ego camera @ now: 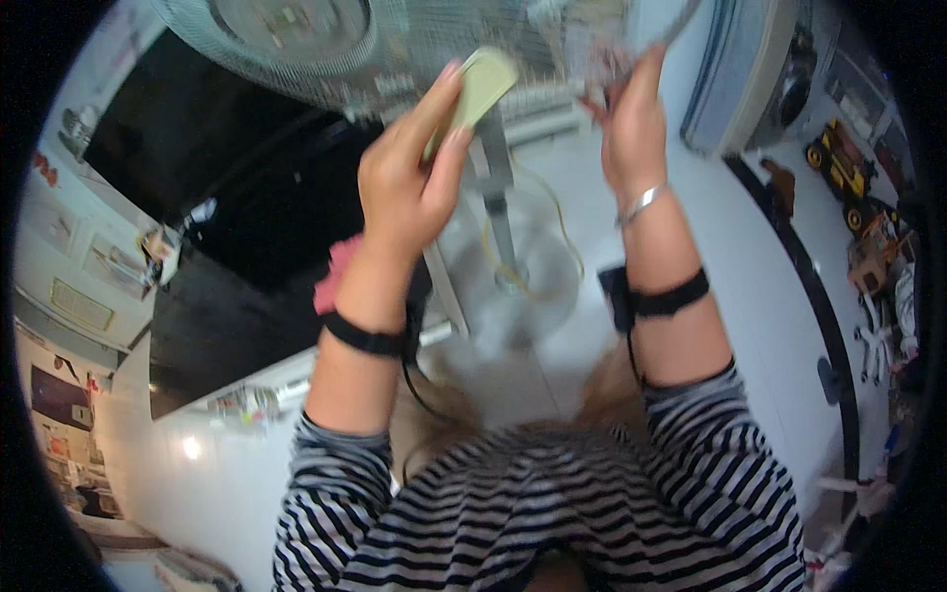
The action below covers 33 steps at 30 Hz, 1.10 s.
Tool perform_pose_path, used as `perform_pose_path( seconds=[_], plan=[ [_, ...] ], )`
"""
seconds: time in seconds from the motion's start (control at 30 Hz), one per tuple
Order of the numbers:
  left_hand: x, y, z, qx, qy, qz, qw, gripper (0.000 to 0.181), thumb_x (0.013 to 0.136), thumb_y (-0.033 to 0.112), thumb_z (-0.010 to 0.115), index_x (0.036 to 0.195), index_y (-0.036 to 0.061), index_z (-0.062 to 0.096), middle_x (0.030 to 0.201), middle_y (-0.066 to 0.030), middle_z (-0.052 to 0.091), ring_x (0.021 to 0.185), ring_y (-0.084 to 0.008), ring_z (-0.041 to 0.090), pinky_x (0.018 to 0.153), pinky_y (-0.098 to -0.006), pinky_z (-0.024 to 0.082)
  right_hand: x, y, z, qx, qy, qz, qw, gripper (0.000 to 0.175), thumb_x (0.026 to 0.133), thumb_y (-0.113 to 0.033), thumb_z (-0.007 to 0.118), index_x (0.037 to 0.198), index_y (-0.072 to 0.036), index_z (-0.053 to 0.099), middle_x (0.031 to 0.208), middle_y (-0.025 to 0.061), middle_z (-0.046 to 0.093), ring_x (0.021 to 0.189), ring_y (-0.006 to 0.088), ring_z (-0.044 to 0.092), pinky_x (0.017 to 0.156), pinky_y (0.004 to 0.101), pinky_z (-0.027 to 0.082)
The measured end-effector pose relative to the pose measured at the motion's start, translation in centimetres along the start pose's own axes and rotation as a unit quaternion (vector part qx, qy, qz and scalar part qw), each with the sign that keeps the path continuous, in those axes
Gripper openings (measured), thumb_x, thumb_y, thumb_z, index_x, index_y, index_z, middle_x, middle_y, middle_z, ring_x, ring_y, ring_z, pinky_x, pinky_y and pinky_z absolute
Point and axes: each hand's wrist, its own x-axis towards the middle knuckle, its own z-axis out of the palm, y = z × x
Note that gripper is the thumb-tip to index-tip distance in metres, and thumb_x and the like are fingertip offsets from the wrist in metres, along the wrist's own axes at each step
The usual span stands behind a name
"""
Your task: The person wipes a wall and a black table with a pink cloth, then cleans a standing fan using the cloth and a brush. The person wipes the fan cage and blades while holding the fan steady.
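Observation:
My left hand (403, 174) grips a pale green, flat rectangular object (481, 85) with rounded corners, between thumb and fingers. That object is tilted up in front of the wire guard (296, 70) of a pedestal fan. My right hand (636, 129) is raised at the fan's right side, its fingers blurred. A narrow grey object (681, 26) sticks out above its thumb and seems to be held; its kind is unclear. Between my forearms the fan's grey pole (499, 229) goes down to a round base (544, 311).
A yellowish cable (566, 240) loops beside the pole. On the left is a large black glossy surface (244, 296), with a pink cloth (339, 274) at its edge. A blue-grey panel (721, 81) stands at right, beyond it a yellow-and-black toy vehicle (840, 166). Pale tiles (547, 362) cover the floor.

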Motion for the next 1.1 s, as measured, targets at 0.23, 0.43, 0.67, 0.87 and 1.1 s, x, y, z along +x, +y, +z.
perform_pose_path(
  seconds=[0.23,0.43,0.67,0.87,1.1],
  plan=[
    [-1.5,-0.4,-1.0,-0.058,0.000,0.067,0.996,0.039,0.095,0.003,0.065,0.134,-0.0017,0.061,0.128,-0.0146,0.068,0.115,-0.0190,0.065,0.099,-0.0293,0.049,-0.4,0.4,0.1,0.048,-0.055,-0.014,0.997,0.071,0.104,-0.064,0.031,0.138,-0.007,0.053,0.122,0.0053,0.065,0.102,0.0159,0.063,0.085,0.0309,0.050],
    [-1.8,-1.6,-0.6,0.113,-0.172,0.038,0.978,0.044,0.092,0.017,0.071,0.135,0.0171,0.064,0.105,-0.0081,0.074,0.081,-0.0142,0.069,0.073,-0.0278,0.055,0.1,0.5,0.1,0.034,-0.067,-0.037,0.996,0.072,0.103,-0.065,0.031,0.140,-0.007,0.052,0.124,0.0050,0.065,0.108,0.0159,0.063,0.088,0.0289,0.050],
    [-1.1,-1.2,-3.8,0.009,0.023,0.076,0.997,0.047,0.089,0.005,0.067,0.135,-0.0005,0.061,0.127,-0.0191,0.067,0.095,-0.0237,0.070,0.083,-0.0291,0.053,-0.3,0.6,0.1,-0.035,-0.001,-0.046,0.998,0.071,0.106,-0.061,0.025,0.137,-0.005,0.054,0.126,0.0086,0.062,0.108,0.0193,0.059,0.094,0.0369,0.048],
    [0.6,-2.3,-1.5,-0.050,0.160,-0.019,0.986,0.052,0.096,0.002,0.060,0.146,-0.0012,0.048,0.141,-0.0199,0.058,0.121,-0.0241,0.063,0.101,-0.0323,0.048,-1.1,-0.9,0.6,0.001,-0.033,0.004,0.999,0.081,0.102,-0.070,0.024,0.141,-0.005,0.051,0.124,0.0075,0.062,0.106,0.0167,0.056,0.095,0.0379,0.046],
    [-3.0,-1.1,-0.1,0.107,-0.117,0.025,0.987,0.052,0.082,0.008,0.073,0.133,0.0142,0.066,0.079,-0.0070,0.065,0.058,-0.0217,0.059,0.056,-0.0331,0.051,-1.0,-1.0,0.7,-0.002,-0.022,0.015,1.000,0.079,0.102,-0.070,0.026,0.137,-0.004,0.053,0.108,0.0053,0.061,0.098,0.0148,0.056,0.091,0.0348,0.047]
  ],
)
